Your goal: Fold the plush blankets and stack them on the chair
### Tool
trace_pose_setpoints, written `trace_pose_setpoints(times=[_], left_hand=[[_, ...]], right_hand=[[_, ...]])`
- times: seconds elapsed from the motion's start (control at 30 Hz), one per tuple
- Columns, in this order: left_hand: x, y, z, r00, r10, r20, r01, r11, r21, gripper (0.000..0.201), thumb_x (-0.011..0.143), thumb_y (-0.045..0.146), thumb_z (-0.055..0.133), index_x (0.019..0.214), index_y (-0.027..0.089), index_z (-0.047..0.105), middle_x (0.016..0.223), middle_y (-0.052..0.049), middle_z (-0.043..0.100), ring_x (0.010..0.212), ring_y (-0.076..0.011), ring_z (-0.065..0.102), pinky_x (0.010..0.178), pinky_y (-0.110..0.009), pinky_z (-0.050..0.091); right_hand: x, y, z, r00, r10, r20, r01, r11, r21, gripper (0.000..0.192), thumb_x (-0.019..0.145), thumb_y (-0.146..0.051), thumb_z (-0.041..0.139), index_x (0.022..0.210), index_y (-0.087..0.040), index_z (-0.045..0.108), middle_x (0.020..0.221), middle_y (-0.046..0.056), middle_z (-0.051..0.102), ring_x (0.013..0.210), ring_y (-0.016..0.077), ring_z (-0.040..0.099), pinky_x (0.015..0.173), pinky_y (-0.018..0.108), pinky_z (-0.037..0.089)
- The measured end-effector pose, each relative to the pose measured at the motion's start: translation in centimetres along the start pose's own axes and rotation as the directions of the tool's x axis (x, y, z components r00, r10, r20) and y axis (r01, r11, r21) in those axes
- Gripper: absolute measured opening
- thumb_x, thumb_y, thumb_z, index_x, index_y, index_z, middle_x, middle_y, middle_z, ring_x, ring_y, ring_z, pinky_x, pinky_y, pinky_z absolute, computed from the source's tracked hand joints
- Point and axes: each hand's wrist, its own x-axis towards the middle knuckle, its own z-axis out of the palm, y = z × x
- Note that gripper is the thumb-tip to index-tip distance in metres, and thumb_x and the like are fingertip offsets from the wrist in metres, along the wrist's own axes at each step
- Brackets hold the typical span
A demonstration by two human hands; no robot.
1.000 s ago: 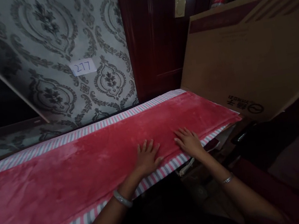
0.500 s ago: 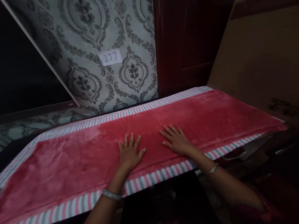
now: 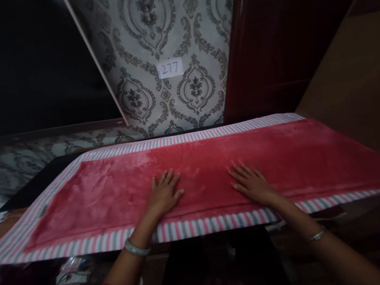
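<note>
A plush red cloth (image 3: 204,184) lies spread out on a larger striped cloth (image 3: 186,229) in white, pink and grey. The stripes show as a border along the back, left and front edges. My left hand (image 3: 164,196) rests flat on the red cloth, left of the middle, fingers spread. To its right, my right hand (image 3: 253,184) also lies palm down on the red cloth with its fingers apart. Neither hand grips anything. Faint creases mark the pile at the left part of the red cloth.
A dark screen (image 3: 20,64) stands at the back left before a patterned wall with a paper label (image 3: 170,68) reading 277. At the right is a large cardboard box (image 3: 365,79) beside a dark red panel (image 3: 267,37). Clutter sits below the front edge at left.
My right hand has slid to the right over the red cloth, away from my left hand, which stays near its place. The camera view has turned somewhat to the left.
</note>
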Motion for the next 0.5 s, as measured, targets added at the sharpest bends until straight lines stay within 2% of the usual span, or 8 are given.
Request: trace_pose_setpoints(times=[0.1, 0.2, 0.27, 0.33, 0.4, 0.5], left_hand=[[-1.4, -3.0, -0.5, 0.981, -0.189, -0.033, 0.189, 0.982, 0.010, 0.065, 0.099, 0.053, 0.039, 0.157, 0.025, 0.032, 0.167, -0.011, 0.020, 0.154, -0.0334, 0.016, 0.119, -0.065, 0.017], [-2.4, -4.4, -0.2, 0.956, -0.292, -0.010, 0.292, 0.956, 0.036, 0.066, 0.098, 0.055, 0.038, 0.158, 0.026, 0.030, 0.167, -0.009, 0.016, 0.154, -0.0356, 0.011, 0.118, -0.067, 0.016], [-2.7, -4.6, 0.2, 0.956, -0.293, -0.010, 0.293, 0.955, 0.046, 0.066, 0.099, 0.055, 0.037, 0.158, 0.027, 0.029, 0.168, -0.008, 0.015, 0.154, -0.0348, 0.010, 0.118, -0.067, 0.015], [-2.8, -4.5, 0.5, 0.957, -0.289, -0.015, 0.290, 0.956, 0.040, 0.066, 0.099, 0.056, 0.036, 0.158, 0.028, 0.029, 0.168, -0.007, 0.014, 0.154, -0.0343, 0.010, 0.119, -0.067, 0.014], [-2.9, -4.3, 0.6, 0.957, -0.288, -0.016, 0.289, 0.957, 0.033, 0.066, 0.099, 0.056, 0.037, 0.158, 0.028, 0.029, 0.168, -0.007, 0.014, 0.154, -0.0344, 0.010, 0.119, -0.067, 0.014], [-3.3, -4.2, 0.7, 0.963, -0.268, -0.004, 0.268, 0.963, 0.024, 0.067, 0.099, 0.056, 0.038, 0.158, 0.029, 0.027, 0.168, -0.007, 0.014, 0.154, -0.0340, 0.010, 0.120, -0.065, 0.015]], right_hand=[[2.0, -1.9, -1.2, 0.998, -0.003, -0.066, 0.004, 1.000, 0.008, 0.055, 0.102, -0.049, 0.028, 0.154, -0.032, 0.039, 0.160, 0.007, 0.038, 0.149, 0.0316, 0.031, 0.115, 0.060, 0.030], [4.3, -6.3, -2.4, 0.982, -0.118, -0.144, 0.122, 0.992, 0.021, 0.056, 0.102, -0.046, 0.032, 0.157, -0.032, 0.033, 0.164, 0.005, 0.030, 0.152, 0.0307, 0.024, 0.118, 0.058, 0.025], [5.1, -9.3, -2.4, 0.970, -0.223, -0.097, 0.225, 0.974, 0.014, 0.057, 0.101, -0.047, 0.037, 0.156, -0.034, 0.032, 0.166, 0.003, 0.024, 0.153, 0.0307, 0.018, 0.119, 0.059, 0.023], [5.3, -11.1, -1.5, 0.956, -0.294, -0.021, 0.294, 0.956, 0.000, 0.058, 0.100, -0.049, 0.040, 0.156, -0.035, 0.032, 0.166, 0.002, 0.022, 0.154, 0.0312, 0.016, 0.119, 0.061, 0.021], [5.0, -11.7, -0.3, 0.949, -0.315, 0.006, 0.315, 0.949, -0.008, 0.058, 0.100, -0.050, 0.039, 0.157, -0.036, 0.030, 0.166, 0.002, 0.022, 0.154, 0.0307, 0.015, 0.120, 0.061, 0.019], [4.7, -10.8, 1.4, 0.943, -0.330, -0.046, 0.330, 0.944, -0.010, 0.057, 0.101, -0.051, 0.035, 0.157, -0.037, 0.029, 0.166, 0.001, 0.022, 0.154, 0.0292, 0.015, 0.121, 0.059, 0.018]])
